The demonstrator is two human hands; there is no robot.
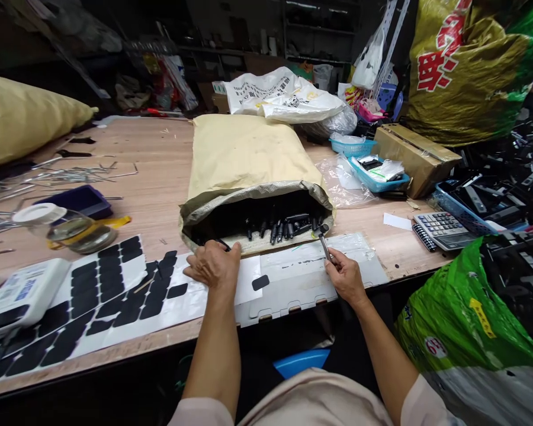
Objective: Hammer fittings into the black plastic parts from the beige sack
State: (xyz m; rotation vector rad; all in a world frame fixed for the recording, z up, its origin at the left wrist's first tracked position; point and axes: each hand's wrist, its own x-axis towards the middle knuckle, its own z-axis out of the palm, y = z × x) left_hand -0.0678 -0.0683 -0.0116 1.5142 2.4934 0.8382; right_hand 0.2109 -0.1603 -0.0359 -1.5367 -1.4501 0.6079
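Note:
A large cream sack (249, 154) lies on the table with its mouth towards me, and several small black parts (284, 228) show inside. At the left corner of the mouth is my left hand (215, 263), its fingers closed round something dark, mostly hidden. My right hand (344, 275) pinches a slim metal rod with a black end (324, 239), held at the right corner of the mouth. Below the sack lies a grey-white board (297, 278). One black sticker (260, 282) rests on white paper between my hands.
Sheets of black stickers (111, 284) and a glass jar (84, 231) are at left, with metal rods beyond. To the right are a calculator (444, 229), blue baskets (377, 174), a cardboard box (415, 157) and a green sack (453, 307).

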